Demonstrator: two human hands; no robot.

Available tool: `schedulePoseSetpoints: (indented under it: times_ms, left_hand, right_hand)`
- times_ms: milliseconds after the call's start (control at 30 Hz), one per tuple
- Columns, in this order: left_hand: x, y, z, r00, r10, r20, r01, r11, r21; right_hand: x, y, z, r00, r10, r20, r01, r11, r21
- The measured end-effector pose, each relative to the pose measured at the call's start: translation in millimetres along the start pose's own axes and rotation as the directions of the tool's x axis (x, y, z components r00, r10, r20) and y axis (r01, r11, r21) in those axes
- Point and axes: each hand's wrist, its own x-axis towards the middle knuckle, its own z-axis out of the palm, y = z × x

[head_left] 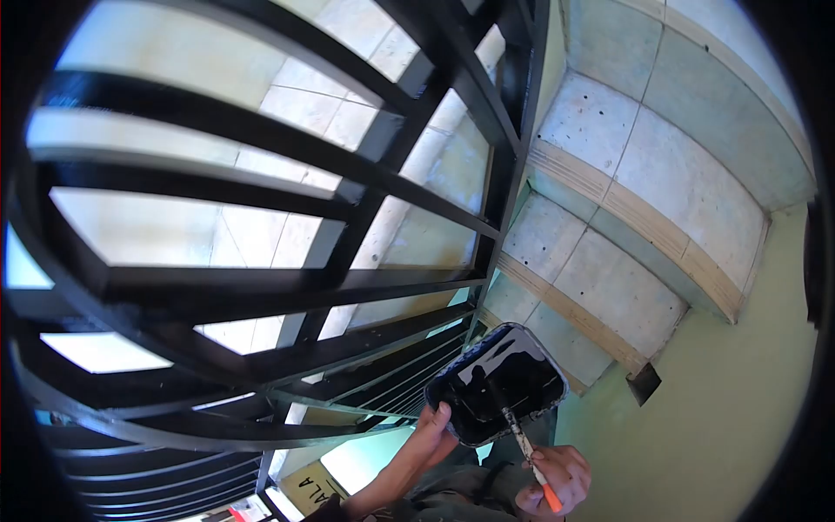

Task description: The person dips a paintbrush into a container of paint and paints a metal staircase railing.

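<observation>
My left hand grips the left edge of a rectangular container with black paint in it, the thumb over the rim. Its rim is smeared with paint. Closed around the handle of a paintbrush is my right hand. The handle is paint-spotted, with an orange end pointing toward me. The brush head reaches over the container and is dark against the black paint, so I cannot tell whether it dips in.
Black metal railing bars fill the left side. Tiled stairs with dark spots lie ahead to the right, along a pale green wall. A small dark square piece sits at a step's end. A board with lettering is low on the left.
</observation>
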Motion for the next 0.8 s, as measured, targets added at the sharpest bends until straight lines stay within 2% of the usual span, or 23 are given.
schedulePoseSetpoints:
  times_ms: [67, 167, 267, 367, 533, 633, 767, 800]
  left_hand:
    - [-9.9, 3.4, 6.2, 1.000, 0.011, -0.025, -0.009, 0.997, 0.074]
    - [-27.3, 2.8, -2.0, 1.000, 0.011, -0.009, -0.012, 0.999, -0.042]
    - [-52.5, 8.0, -7.8, 0.999, 0.052, 0.002, -0.052, 0.999, 0.009]
    - [-77.1, 14.1, -5.1, 0.995, 0.101, -0.003, -0.101, 0.995, -0.024]
    - [-126.4, 33.6, 14.5, 0.983, 0.181, 0.018, -0.180, 0.983, -0.025]
    - [-146.1, 36.6, 9.2, 0.973, 0.226, 0.049, -0.226, 0.974, -0.014]
    - [-161.9, 37.7, 4.0, 0.965, 0.262, -0.025, -0.262, 0.965, 0.019]
    - [-167.9, 37.3, 11.9, 0.953, 0.304, 0.002, -0.304, 0.952, -0.042]
  right_hand:
    - [-1.1, -10.0, 1.3, 0.999, -0.002, -0.046, 0.004, 0.999, 0.043]
    - [-13.7, -24.7, 6.3, 0.995, 0.032, -0.092, -0.030, 0.999, 0.028]
    - [-19.5, -48.8, 8.0, 0.995, 0.021, -0.101, -0.020, 1.000, 0.008]
    - [-21.8, -69.4, 7.4, 0.993, -0.072, -0.089, 0.076, 0.996, 0.047]
    - [-33.0, -108.1, 0.9, 0.991, -0.067, -0.120, 0.073, 0.996, 0.045]
    - [-33.7, -125.1, -2.7, 0.985, -0.125, -0.123, 0.131, 0.990, 0.047]
    - [-42.0, -141.0, -2.8, 0.973, -0.152, -0.171, 0.170, 0.981, 0.098]
    - [-42.7, -140.9, 0.0, 0.971, -0.160, -0.179, 0.179, 0.979, 0.093]
